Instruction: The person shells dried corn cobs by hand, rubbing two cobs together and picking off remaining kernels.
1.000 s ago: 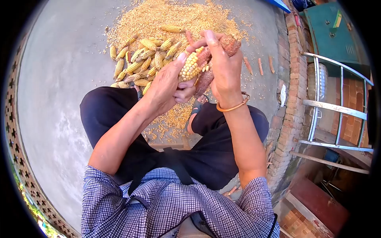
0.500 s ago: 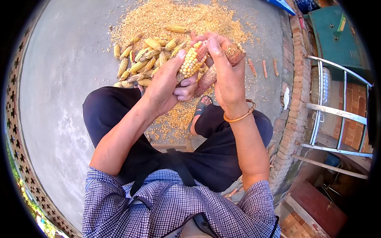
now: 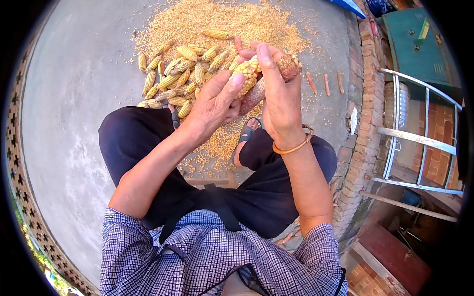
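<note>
My left hand (image 3: 213,102) is wrapped round an ear of corn (image 3: 248,78), its thumb lying along the yellow kernels. Part of that ear is hidden by my fingers. A reddish bare corncob (image 3: 253,97) is gripped in my right hand (image 3: 282,101), slanting behind the palm so that its thick end shows beyond the thumb. The fingers of the right hand curl over the top of the ear, and the cob lies against it. Below both hands is a scatter of loose kernels (image 3: 212,157) between my feet.
Several unshelled ears (image 3: 185,65) lie heaped ahead to the left, before a broad spread of kernels (image 3: 222,22). Bare cobs (image 3: 326,85) rest on the concrete at right. Beyond stand a low brick edge (image 3: 366,113) and a metal frame (image 3: 419,138).
The right hand has shifted slightly down and left over the ear. My left thumb now lies lower across its kernels, and the ear's bare reddish part is covered by the right hand.
</note>
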Tool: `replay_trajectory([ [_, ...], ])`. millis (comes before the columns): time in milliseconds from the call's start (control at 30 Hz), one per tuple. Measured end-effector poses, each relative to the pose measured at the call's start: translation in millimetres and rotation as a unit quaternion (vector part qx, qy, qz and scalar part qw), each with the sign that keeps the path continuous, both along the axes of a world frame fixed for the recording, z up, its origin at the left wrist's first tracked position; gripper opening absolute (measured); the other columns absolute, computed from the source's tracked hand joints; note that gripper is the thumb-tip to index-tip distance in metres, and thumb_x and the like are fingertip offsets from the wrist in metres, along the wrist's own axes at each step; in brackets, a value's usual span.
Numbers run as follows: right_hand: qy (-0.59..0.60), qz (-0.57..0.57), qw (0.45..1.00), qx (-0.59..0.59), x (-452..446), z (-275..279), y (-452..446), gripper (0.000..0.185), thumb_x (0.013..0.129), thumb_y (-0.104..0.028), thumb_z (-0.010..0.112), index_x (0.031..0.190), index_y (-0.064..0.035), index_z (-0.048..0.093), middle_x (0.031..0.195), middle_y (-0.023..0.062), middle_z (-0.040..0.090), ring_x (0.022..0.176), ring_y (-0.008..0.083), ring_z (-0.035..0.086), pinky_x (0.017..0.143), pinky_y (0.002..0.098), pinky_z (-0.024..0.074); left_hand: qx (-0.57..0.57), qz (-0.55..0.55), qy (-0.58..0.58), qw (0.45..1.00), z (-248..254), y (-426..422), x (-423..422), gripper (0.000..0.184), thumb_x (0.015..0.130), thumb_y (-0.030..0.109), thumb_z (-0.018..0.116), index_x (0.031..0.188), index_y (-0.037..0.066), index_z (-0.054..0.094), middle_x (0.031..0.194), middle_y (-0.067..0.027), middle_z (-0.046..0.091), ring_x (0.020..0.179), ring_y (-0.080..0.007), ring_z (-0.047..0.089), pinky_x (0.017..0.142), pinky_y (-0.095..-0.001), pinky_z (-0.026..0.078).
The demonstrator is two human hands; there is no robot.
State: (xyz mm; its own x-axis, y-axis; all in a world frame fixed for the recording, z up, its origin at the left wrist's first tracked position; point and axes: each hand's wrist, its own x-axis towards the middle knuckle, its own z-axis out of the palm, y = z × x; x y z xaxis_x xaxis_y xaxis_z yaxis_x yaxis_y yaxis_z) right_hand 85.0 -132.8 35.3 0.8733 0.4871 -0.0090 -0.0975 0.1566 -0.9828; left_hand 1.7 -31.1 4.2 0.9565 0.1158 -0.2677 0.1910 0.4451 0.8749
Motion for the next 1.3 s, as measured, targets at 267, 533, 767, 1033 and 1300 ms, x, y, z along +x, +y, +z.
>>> replay_trajectory([
  [267, 0.039, 0.004, 0.999, 0.017, 4, 4, -6, 0.032, 0.098, -0.027, 0.058, 0.109, 0.0033, 0.061, 0.1, 0.0117, 0.068, 0.096, 0.0154, 0.063, 0.092, 0.0329, 0.0459, -0.033, -0.015, -0.015, 0.999, -3, 1, -1, 0.043, 0.105, 0.044, 0.033, 0.092, 0.006, 0.047, 0.071, 0.0003, 0.04, 0.055, -0.0075, 0.032, 0.049, -0.0243, 0.025],
  [533, -0.045, -0.051, 0.998, -0.014, 0, -7, 1, 0.025, 0.097, -0.023, 0.059, 0.099, 0.002, 0.063, 0.085, 0.0104, 0.069, 0.082, 0.0133, 0.063, 0.08, 0.0286, 0.0482, 0.398, 0.082, -0.105, 0.908, -13, -14, 0, 0.031, 0.101, 0.026, 0.048, 0.113, -0.002, 0.05, 0.074, -0.0209, 0.056, 0.068, -0.0337, 0.059, 0.064, -0.0436, 0.045],
  [767, -0.076, -0.191, 0.979, -0.002, -2, -17, 13, 0.017, 0.095, -0.008, 0.058, 0.084, 0.0029, 0.064, 0.062, 0.0045, 0.064, 0.056, 0.0076, 0.058, 0.055, 0.0247, 0.0473, 0.139, 0.002, -0.046, 0.989, -7, -17, -2, 0.041, 0.105, 0.038, 0.04, 0.113, -0.001, 0.05, 0.062, -0.0017, 0.043, 0.054, -0.0118, 0.043, 0.05, -0.0293, 0.037],
  [1033, 0.029, -0.035, 0.998, -0.041, 15, -3, 1, 0.031, 0.097, -0.03, 0.061, 0.097, 0.0011, 0.062, 0.077, 0.0109, 0.068, 0.072, 0.0137, 0.066, 0.068, 0.0261, 0.0509, -0.129, -0.018, 0.0, 0.991, 6, -5, -5, 0.04, 0.105, 0.041, 0.039, 0.128, 0.011, 0.048, 0.069, 0.0027, 0.034, 0.051, -0.0055, 0.027, 0.047, -0.0212, 0.02],
  [1300, -0.016, -0.042, 0.999, -0.028, 6, -17, 7, 0.023, 0.096, -0.021, 0.061, 0.093, 0.0015, 0.063, 0.079, 0.0113, 0.068, 0.082, 0.0157, 0.067, 0.074, 0.0303, 0.0512, 0.505, 0.105, -0.125, 0.848, -12, -10, 0, 0.032, 0.094, 0.025, 0.061, 0.11, 0.001, 0.048, 0.083, -0.0227, 0.06, 0.071, -0.0382, 0.063, 0.058, -0.0446, 0.047],
])
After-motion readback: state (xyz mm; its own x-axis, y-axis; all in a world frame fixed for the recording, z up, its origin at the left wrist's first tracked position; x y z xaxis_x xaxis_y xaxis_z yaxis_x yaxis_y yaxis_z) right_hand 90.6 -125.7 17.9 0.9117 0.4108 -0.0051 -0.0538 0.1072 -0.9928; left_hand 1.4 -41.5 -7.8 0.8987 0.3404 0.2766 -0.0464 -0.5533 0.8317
